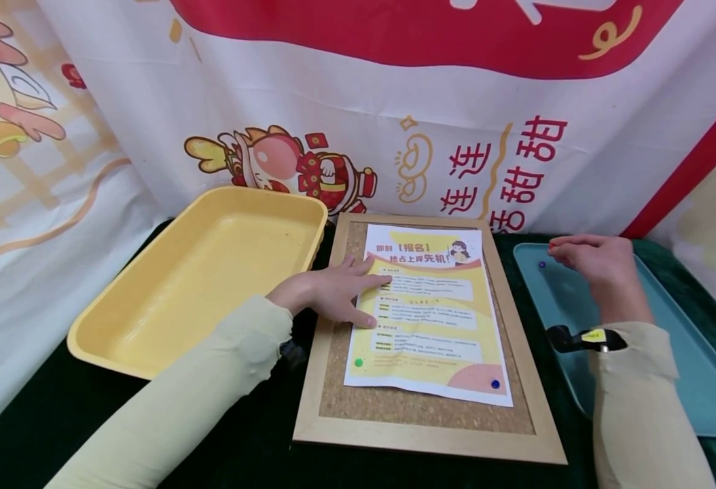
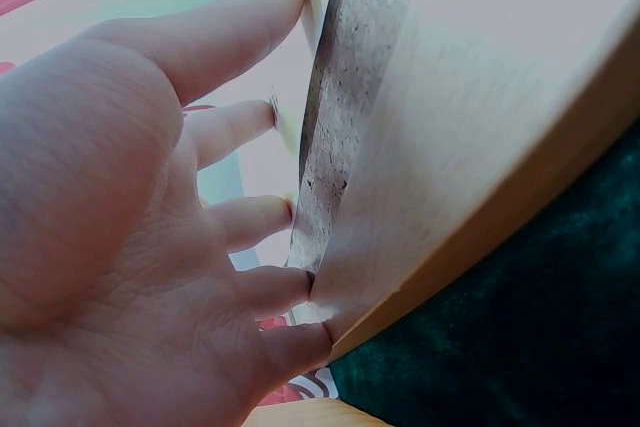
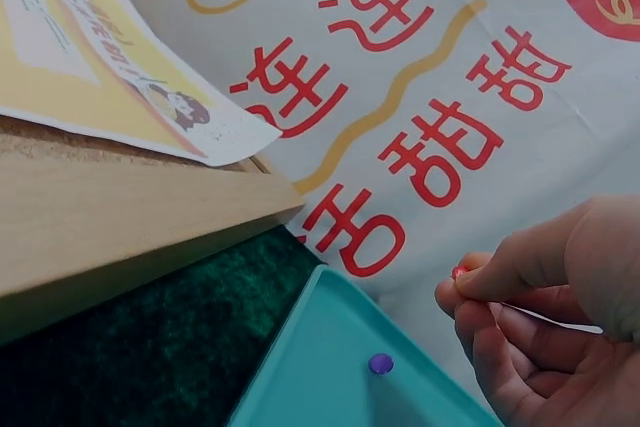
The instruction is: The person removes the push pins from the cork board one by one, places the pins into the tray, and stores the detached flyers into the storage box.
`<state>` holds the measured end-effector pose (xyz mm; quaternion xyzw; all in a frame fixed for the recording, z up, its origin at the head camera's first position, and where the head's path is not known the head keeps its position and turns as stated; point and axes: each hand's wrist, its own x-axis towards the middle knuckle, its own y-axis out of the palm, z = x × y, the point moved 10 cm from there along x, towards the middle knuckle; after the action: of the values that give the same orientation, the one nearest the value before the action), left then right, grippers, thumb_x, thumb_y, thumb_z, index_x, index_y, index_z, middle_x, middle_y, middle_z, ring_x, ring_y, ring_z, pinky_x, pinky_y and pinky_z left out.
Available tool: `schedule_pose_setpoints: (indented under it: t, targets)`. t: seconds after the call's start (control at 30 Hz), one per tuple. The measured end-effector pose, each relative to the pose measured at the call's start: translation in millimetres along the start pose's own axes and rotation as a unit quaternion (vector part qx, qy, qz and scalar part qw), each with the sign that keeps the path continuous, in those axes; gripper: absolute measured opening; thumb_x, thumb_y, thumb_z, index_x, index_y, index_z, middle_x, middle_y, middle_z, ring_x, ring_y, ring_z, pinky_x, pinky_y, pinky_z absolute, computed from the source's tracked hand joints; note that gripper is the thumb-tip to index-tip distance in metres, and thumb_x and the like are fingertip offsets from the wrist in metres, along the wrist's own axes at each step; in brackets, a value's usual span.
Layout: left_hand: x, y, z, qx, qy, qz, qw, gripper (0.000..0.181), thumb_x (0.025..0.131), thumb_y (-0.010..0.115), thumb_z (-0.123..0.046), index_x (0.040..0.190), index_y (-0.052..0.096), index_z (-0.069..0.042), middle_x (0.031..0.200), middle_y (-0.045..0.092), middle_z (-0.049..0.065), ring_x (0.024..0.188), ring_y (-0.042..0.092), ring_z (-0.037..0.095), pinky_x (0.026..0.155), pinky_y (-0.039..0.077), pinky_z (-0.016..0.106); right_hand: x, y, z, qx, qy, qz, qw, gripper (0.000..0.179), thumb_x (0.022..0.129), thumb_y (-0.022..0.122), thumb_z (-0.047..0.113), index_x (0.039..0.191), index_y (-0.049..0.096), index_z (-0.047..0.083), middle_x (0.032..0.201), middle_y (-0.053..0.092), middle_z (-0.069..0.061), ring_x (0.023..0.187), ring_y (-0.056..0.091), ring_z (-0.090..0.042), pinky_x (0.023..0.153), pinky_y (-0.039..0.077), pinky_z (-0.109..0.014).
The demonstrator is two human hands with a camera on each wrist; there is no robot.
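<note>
My left hand [image 1: 333, 291] lies with spread fingers on the left side of a yellow-and-white printed poster [image 1: 431, 319]. The sheet rests on a wood-framed cork board [image 1: 382, 402]. A green push pin [image 1: 359, 363] sits in its lower left corner and a blue push pin [image 1: 495, 384] in its lower right. Over the far end of the teal tray [image 1: 670, 367], my right hand [image 1: 599, 275] pinches a small red push pin [image 3: 459, 272] between thumb and fingertips, most of it hidden. A purple-blue push pin [image 3: 381, 364] lies in that tray.
A large yellow tray [image 1: 199, 285] stands left of the board, close beside it. Dark green cloth [image 1: 242, 441] covers the table. Behind everything hangs a white and red printed banner [image 1: 395, 88]. In the right wrist view, the poster's top corner lifts off the board.
</note>
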<state>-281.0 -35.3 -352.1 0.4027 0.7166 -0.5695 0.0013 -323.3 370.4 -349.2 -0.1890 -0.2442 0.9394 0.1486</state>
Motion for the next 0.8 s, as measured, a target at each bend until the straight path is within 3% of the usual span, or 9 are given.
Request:
schedule_pose_setpoints:
  t: [0.3,0.57,0.8]
  targets:
    - [-1.0,-2.0,0.8,-0.004,-0.001,-0.002,1.0,0.085,0.102,0.067,-0.051,0.171,0.021,-0.033,0.18,-0.01,0.007,0.166,-0.014,0.04,0.134,0.004,0.061,4.6,-2,-10,-0.012,0.019,0.002,0.9998,0.056,0.106,0.06,0.047,0.155,0.058,0.018,0.133,0.063,0.0,0.128,0.052,-0.021,0.121,0.039,-0.056]
    - [-5.6,-4.2,1.1,-0.005,-0.005,0.002,1.0,0.085,0.102,0.067,-0.051,0.171,0.02,-0.034,0.18,-0.01,0.005,0.166,-0.015,0.038,0.134,0.004,0.06,8.1,2,-15,-0.035,0.02,0.014,0.9991,0.051,0.11,0.054,0.039,0.156,0.056,0.017,0.16,0.052,-0.012,0.139,0.047,-0.028,0.118,0.04,-0.056]
    - [-7.8,-5.1,0.2,-0.007,-0.003,0.004,1.0,0.084,0.102,0.067,-0.05,0.171,0.021,-0.033,0.18,-0.01,0.006,0.166,-0.015,0.038,0.134,0.003,0.06,10.5,4,-23,-0.046,0.035,0.018,0.9982,0.05,0.111,0.054,0.036,0.156,0.055,0.015,0.162,0.051,-0.015,0.145,0.046,-0.033,0.118,0.041,-0.056]
